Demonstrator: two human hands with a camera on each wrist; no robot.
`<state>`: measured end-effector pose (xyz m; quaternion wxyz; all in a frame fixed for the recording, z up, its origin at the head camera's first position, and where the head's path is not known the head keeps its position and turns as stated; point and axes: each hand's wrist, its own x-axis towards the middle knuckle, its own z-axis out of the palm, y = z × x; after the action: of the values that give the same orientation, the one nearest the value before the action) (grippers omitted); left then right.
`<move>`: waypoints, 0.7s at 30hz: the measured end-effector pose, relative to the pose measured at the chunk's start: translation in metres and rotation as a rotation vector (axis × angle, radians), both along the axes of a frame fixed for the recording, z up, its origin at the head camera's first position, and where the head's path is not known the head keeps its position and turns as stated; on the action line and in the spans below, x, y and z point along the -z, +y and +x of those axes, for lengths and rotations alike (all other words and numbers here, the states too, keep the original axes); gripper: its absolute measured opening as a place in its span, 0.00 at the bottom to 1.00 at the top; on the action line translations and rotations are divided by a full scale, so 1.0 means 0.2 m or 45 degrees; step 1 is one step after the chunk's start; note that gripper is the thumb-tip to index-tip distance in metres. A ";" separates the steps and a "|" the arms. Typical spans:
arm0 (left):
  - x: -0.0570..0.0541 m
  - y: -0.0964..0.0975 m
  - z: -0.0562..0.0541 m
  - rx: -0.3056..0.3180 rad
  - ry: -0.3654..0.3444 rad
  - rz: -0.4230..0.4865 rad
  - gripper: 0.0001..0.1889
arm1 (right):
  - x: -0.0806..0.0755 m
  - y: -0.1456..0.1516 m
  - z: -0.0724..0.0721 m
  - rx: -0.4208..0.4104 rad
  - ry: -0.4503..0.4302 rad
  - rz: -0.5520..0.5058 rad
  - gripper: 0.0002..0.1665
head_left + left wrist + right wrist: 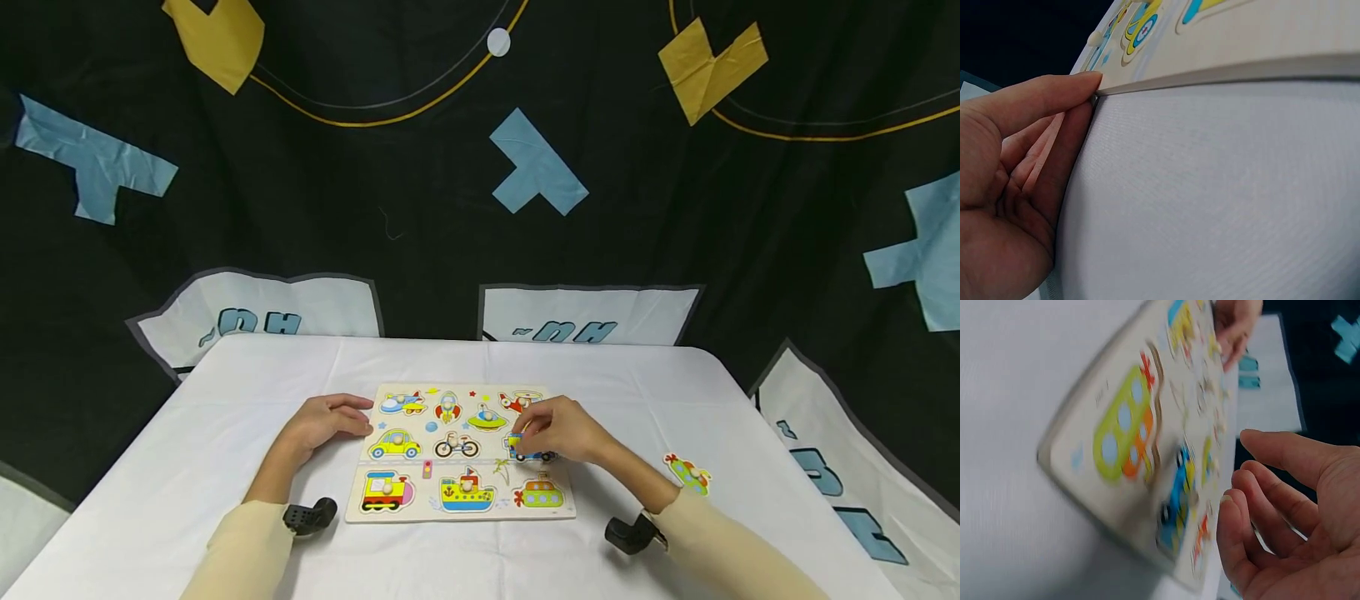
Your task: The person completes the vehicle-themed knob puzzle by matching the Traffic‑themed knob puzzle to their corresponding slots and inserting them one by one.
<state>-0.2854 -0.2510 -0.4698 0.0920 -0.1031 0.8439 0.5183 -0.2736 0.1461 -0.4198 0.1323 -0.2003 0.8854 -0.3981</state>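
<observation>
A wooden puzzle board (501,514) with several knobbed vehicle pieces lies on the table. My left hand (322,423) holds its left edge; in the left wrist view the thumb (1054,94) rests at the edge with a finger just below. Over the right side hangs my right hand (564,427), by the blue and yellow truck piece (531,448). In the right wrist view a gap separates thumb and fingertips (1229,509), with nothing between them. Whether the truck piece (1179,494) sits flush is unclear. The submarine recess (542,493) shows its printed picture without a knob.
A loose green submarine piece (687,473) lies on the white tablecloth (630,392) to the right of the board. Behind the table hangs a black curtain (420,208) with blue and yellow patches. Each wrist carries a small black camera (632,533).
</observation>
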 end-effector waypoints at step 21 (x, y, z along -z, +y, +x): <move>0.02 -0.01 0.00 -0.012 0.020 0.000 0.28 | -0.02 0.62 -0.10 0.310 0.006 0.076 0.22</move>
<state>-0.2864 -0.2521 -0.4734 0.0829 -0.1029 0.8441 0.5196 -0.2937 0.2708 -0.4150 0.0866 -0.0883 0.9149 -0.3843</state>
